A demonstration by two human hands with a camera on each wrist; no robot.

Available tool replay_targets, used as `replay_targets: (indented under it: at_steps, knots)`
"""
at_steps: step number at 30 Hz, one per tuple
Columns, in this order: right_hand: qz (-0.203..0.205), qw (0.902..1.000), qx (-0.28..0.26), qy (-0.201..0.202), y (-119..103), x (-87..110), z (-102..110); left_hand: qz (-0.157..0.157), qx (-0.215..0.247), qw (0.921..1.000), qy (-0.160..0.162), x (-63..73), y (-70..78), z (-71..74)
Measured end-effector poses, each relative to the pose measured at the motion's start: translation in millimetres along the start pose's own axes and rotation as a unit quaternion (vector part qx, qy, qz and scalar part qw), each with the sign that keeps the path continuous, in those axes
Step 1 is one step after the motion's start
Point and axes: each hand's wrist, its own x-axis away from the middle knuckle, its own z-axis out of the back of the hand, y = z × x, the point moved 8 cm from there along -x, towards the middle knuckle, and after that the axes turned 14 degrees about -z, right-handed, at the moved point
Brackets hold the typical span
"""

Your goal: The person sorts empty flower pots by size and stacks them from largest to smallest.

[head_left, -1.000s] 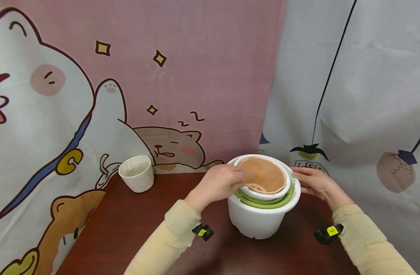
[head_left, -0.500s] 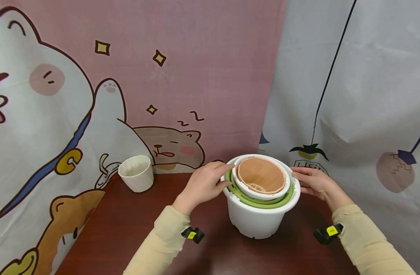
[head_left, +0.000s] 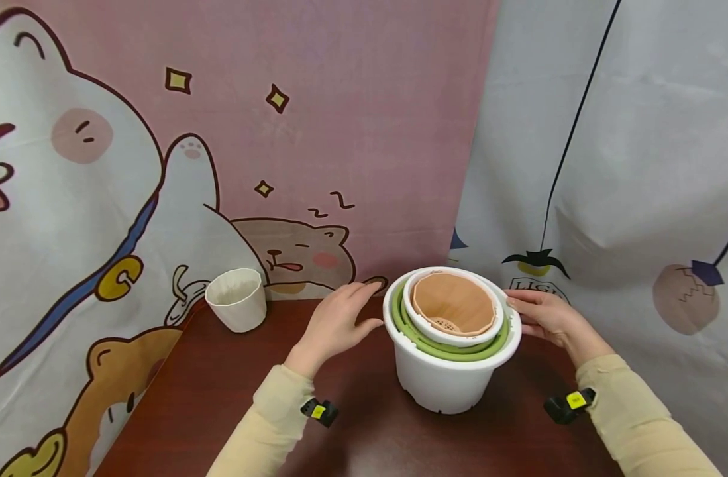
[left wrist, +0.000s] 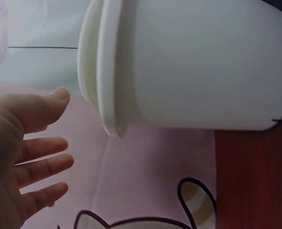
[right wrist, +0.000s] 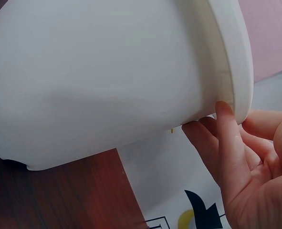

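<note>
A large white flowerpot (head_left: 444, 381) stands upright on the table, with a green pot (head_left: 459, 355), a smaller white pot (head_left: 413, 317) and a terracotta-coloured pot (head_left: 456, 298) nested inside it. My right hand (head_left: 545, 315) pinches the big pot's rim at its right side; in the right wrist view the thumb and fingers (right wrist: 231, 152) lie on either side of that rim. To the left of the pots, my left hand (head_left: 334, 324) is held with fingers spread, apart from the rim. In the left wrist view that hand (left wrist: 28, 148) holds nothing.
A small cream-white pot (head_left: 238, 301) stands at the table's back left corner. The dark red-brown table (head_left: 232, 397) meets a cartoon-printed cloth (head_left: 369, 132) behind and a grey-white cloth (head_left: 626, 165) at the right.
My left hand has come out from over the terracotta-coloured pot and moved left, clear of the rim, its fingers opening out. The right hand and the nested pots have stayed put.
</note>
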Motion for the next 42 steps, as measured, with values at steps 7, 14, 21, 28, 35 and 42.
replay_targets:
  at_steps: [7, 14, 21, 28, 35, 42]
  knots:
    - [0.001, 1.0000, 0.002, 0.000, 0, -0.3, 0, 0.032, -0.008, 0.9995, -0.004, 19.8, -14.2, -7.5]
    - [0.000, 0.9999, 0.011, 0.008, 0, -1.3, 1, 0.064, -0.004, 0.9979, -0.009, 36.9, -26.8, -14.2]
    - [-0.003, 0.9996, 0.020, 0.018, 1, -1.5, 1, 0.094, -0.012, 0.9954, -0.012, 54.8, -42.4, -15.7]
    - [-0.004, 0.9996, 0.020, 0.019, 0, 0.1, 0, 0.130, -0.013, 0.9913, -0.014, 79.5, -62.0, -15.0]
    - [-0.003, 0.9996, 0.021, 0.020, 0, 0.6, 1, 0.160, -0.030, 0.9866, -0.014, 109.0, -80.2, -14.1]
    - [-0.002, 0.9996, 0.019, 0.019, 1, 0.9, 1, 0.176, -0.046, 0.9832, -0.018, 132.4, -92.3, -12.8]
